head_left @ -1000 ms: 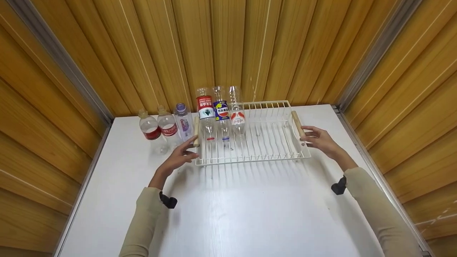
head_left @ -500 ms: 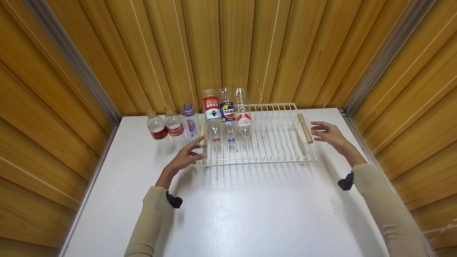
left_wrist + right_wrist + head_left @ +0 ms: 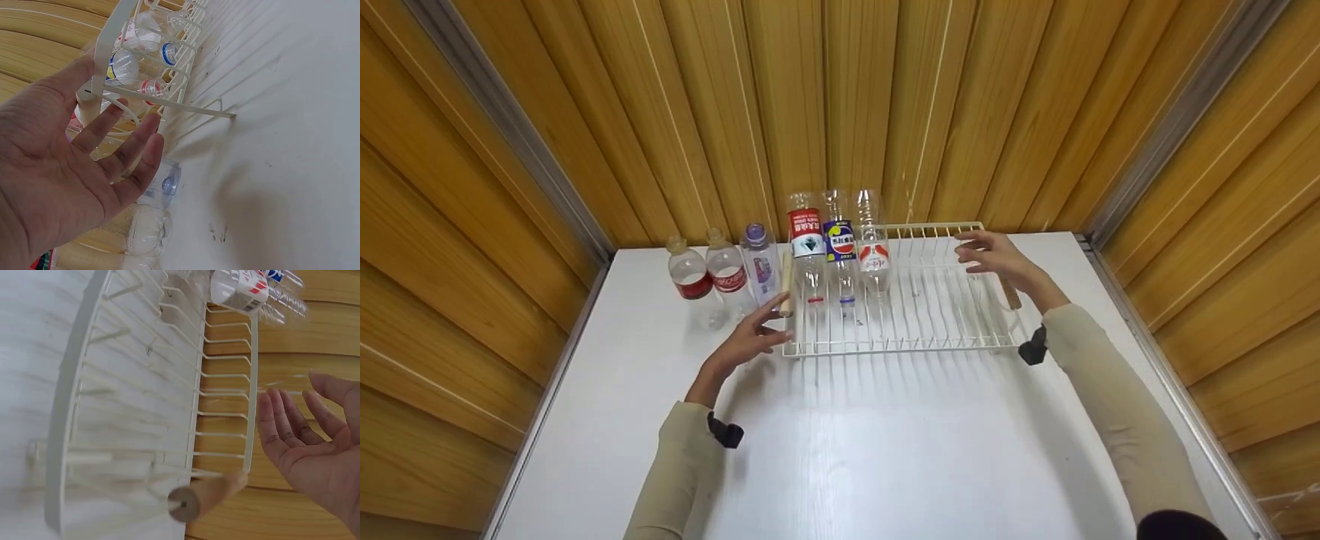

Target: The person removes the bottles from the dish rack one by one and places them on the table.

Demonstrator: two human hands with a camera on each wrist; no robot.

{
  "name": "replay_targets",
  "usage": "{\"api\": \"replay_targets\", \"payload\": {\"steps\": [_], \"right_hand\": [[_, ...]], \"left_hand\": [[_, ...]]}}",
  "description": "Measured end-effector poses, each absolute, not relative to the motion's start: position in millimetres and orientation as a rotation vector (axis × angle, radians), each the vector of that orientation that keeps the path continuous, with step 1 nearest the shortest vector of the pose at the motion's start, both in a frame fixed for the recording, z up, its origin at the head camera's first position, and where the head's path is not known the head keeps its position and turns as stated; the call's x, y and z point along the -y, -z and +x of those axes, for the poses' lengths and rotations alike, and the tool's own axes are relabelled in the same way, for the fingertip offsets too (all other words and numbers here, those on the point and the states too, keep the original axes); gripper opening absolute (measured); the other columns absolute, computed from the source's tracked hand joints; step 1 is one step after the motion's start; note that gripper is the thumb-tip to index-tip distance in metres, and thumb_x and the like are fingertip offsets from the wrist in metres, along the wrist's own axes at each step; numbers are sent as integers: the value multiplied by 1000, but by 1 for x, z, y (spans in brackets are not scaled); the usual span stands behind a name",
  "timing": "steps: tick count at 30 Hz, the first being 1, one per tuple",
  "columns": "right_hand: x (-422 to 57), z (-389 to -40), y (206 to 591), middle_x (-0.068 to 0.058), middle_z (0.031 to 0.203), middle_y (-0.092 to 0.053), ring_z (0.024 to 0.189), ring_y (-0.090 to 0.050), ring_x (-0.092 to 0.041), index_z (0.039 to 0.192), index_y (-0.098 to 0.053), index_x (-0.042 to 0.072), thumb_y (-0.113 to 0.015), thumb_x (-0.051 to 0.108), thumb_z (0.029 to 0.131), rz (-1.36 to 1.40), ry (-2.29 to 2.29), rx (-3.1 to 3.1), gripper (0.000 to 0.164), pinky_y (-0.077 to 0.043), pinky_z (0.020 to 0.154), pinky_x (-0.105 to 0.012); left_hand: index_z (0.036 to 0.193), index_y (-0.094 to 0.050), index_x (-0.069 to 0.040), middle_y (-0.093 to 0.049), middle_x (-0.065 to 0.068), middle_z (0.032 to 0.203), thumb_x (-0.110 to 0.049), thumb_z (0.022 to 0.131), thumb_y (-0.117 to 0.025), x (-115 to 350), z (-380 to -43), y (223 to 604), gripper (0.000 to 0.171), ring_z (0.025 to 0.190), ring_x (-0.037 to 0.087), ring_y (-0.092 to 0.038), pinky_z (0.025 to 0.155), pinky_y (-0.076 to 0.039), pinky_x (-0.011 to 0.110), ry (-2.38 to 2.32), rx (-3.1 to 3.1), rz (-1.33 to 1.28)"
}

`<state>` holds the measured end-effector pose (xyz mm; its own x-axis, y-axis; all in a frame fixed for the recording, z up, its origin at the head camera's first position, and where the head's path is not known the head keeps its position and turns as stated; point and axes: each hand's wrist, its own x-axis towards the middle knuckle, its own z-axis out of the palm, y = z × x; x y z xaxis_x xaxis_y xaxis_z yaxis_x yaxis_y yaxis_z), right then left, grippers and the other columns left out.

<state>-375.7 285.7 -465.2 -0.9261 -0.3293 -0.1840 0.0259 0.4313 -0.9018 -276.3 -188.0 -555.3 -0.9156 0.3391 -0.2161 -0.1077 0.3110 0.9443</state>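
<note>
A white wire dish rack (image 3: 900, 351) with wooden handles at both ends stands on the table. Three clear plastic bottles lean neck-down in its left part: one with a red and white label (image 3: 808, 232), one with a blue label (image 3: 840, 241), one with a white and red label (image 3: 874, 259). My left hand (image 3: 746, 341) has its fingertips at the left handle (image 3: 787, 281), fingers loosely spread with the palm showing in the left wrist view. Over the rack's right end hangs my right hand (image 3: 1001, 262), fingers relaxed, holding nothing and partly covering the right handle (image 3: 1010, 294).
Left of the rack stand two clear bottles with red labels, an outer bottle (image 3: 690, 281) and an inner bottle (image 3: 727, 276), plus a purple-tinted bottle (image 3: 761, 262) beside the left handle. A wood-look wall (image 3: 855, 97) rises right behind the rack. The white table (image 3: 870, 450) extends in front.
My right hand has left the right handle, first drawing away to the right, then passing left over the rack's right end. My left hand stays at the left handle.
</note>
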Motion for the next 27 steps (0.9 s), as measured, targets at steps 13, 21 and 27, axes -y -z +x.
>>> {"api": "replay_targets", "payload": {"steps": [13, 21, 27], "right_hand": [[-189, -396, 491, -36, 155, -30, 145, -39, -44, 162, -4, 0, -57, 10, 103, -126, 1444, -2066, 81, -34, 121, -57], [-144, -399, 496, -31, 161, -25, 151, -32, -43, 162, 12, 9, -69, 10, 95, 43, 1457, -2084, 106, -33, 122, -56], [-133, -407, 510, -26, 158, -31, 151, -33, -40, 161, 5, 9, -71, 1, 90, 113, 1515, -2074, 104, -35, 120, -59]], "left_hand": [[161, -29, -36, -43, 17, 160, -22, 97, -70, 185, -276, 555, 77, 120, 38, -64, 98, -54, 61, -1669, -2202, 220], [161, -29, -36, -43, 16, 160, -29, 95, -73, 187, -276, 557, 80, 122, 39, -63, 99, -54, 61, -1670, -2198, 219], [162, -28, -32, -43, 20, 159, -25, 97, -72, 188, -276, 557, 79, 123, 38, -62, 99, -53, 60, -1667, -2201, 213]]}}
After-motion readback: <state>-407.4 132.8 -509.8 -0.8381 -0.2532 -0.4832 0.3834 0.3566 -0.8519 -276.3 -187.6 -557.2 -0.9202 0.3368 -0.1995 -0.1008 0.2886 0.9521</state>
